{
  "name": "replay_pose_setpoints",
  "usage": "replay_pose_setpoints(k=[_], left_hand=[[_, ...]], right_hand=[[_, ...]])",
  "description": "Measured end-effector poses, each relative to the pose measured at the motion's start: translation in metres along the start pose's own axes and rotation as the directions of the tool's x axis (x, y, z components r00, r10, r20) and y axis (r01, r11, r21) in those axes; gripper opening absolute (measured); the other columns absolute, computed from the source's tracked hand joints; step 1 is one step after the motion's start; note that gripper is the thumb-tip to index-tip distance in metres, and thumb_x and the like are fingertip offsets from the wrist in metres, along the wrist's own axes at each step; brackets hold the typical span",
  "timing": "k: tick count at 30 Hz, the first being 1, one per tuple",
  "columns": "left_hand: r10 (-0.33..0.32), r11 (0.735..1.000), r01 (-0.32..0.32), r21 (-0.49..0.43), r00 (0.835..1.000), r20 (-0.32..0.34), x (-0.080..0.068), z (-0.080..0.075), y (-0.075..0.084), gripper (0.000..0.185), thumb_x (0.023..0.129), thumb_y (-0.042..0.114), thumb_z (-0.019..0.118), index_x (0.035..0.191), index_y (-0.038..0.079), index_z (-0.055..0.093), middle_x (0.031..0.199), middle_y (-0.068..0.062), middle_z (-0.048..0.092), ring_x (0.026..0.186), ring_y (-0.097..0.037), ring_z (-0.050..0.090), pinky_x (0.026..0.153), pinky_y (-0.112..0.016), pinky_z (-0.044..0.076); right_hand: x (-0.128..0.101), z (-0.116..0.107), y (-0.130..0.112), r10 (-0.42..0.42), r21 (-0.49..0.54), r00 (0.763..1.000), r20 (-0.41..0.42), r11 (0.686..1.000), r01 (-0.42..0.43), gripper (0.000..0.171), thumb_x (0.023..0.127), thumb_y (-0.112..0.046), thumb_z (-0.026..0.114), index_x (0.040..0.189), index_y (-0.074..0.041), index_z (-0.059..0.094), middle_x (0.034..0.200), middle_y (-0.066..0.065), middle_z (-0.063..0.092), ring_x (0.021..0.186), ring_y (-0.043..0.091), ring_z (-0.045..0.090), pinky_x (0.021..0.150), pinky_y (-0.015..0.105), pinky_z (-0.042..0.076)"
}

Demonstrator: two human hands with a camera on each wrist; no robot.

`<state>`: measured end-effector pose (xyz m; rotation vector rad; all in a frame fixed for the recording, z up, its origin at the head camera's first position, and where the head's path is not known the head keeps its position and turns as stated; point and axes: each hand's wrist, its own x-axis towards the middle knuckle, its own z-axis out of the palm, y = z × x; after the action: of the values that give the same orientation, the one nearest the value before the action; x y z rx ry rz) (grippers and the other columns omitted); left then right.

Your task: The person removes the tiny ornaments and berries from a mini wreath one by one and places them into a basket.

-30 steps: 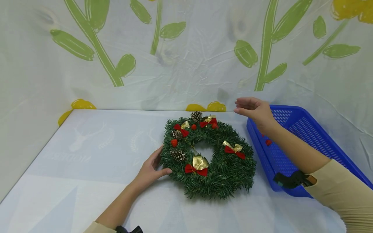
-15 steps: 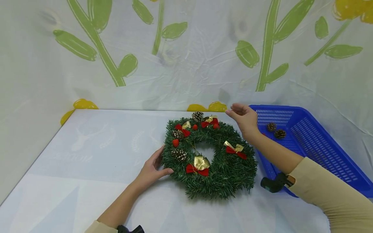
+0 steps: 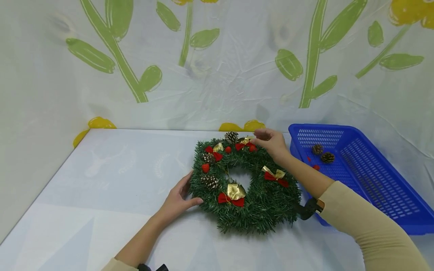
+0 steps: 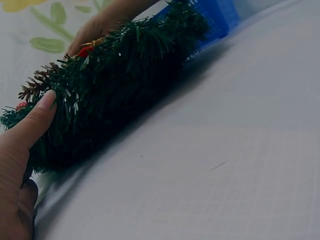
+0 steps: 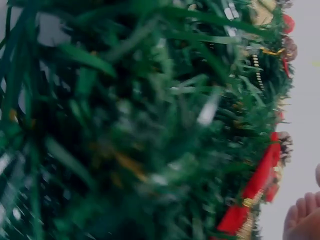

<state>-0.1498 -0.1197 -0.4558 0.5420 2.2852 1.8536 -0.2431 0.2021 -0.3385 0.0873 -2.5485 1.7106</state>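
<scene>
Green wreath (image 3: 261, 203), left hand (image 3: 176, 201) fingers straight against its edge, right hand (image 3: 271, 143) pinching red-gold bow (image 3: 245, 143)

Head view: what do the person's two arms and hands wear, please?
Both arms wear beige, close-fitting ribbed sleeves, the right sleeve pushed back from the forearm. A black strapped device sits at the right wrist, another at the left wrist. The left hand and right hand are bare, without gloves.

Your head view looks down over both hands; each wrist view sits close against the shared wreath (image 3: 245, 184)
</scene>
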Motion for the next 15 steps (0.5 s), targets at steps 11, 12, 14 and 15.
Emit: replay_pose_setpoints(k=[11,12,14,15], left_hand=[[-0.020,1.000,0.020,-0.016,1.000,0.002,-0.001,0.000,0.002,0.093,0.079,0.022,0.078,0.152,0.016,0.020,0.157,-0.009,0.019,0.143,-0.028,0.019,0.115,-0.037,0.022],[-0.020,1.000,0.020,-0.016,1.000,0.000,-0.001,0.000,0.002,0.093,0.079,0.022,0.078,0.152,0.016,0.020,0.157,-0.009,0.019,0.143,-0.028,0.019,0.115,-0.036,0.022],[-0.018,1.000,0.018,-0.016,1.000,-0.001,-0.001,0.000,0.002,0.094,0.078,0.022,0.078,0.152,0.016,0.020,0.157,-0.009,0.019,0.143,-0.028,0.019,0.115,-0.036,0.022],[-0.017,1.000,0.017,-0.016,1.000,0.000,-0.001,0.000,0.002,0.094,0.078,0.022,0.078,0.152,0.016,0.020,0.157,-0.009,0.019,0.143,-0.027,0.019,0.115,-0.035,0.022]], right_hand=[[0.003,0.004,0.019,0.106,-0.045,0.991,0.080,0.994,-0.103,0.046,0.082,-0.001,0.071,0.125,0.006,0.056,0.128,0.025,0.055,0.116,0.034,0.054,0.093,0.032,0.053],[0.003,0.004,0.019,0.111,-0.052,0.990,0.088,0.993,-0.107,0.046,0.082,-0.001,0.071,0.125,0.006,0.057,0.128,0.025,0.056,0.116,0.035,0.055,0.093,0.033,0.053],[0.003,0.004,0.020,0.127,-0.072,0.986,0.104,0.990,-0.120,0.045,0.082,-0.001,0.071,0.124,0.006,0.057,0.126,0.025,0.057,0.115,0.035,0.055,0.092,0.035,0.053],[0.003,0.004,0.021,0.136,-0.080,0.984,0.112,0.989,-0.127,0.044,0.082,0.000,0.071,0.123,0.006,0.058,0.126,0.025,0.057,0.114,0.035,0.055,0.092,0.035,0.053]])
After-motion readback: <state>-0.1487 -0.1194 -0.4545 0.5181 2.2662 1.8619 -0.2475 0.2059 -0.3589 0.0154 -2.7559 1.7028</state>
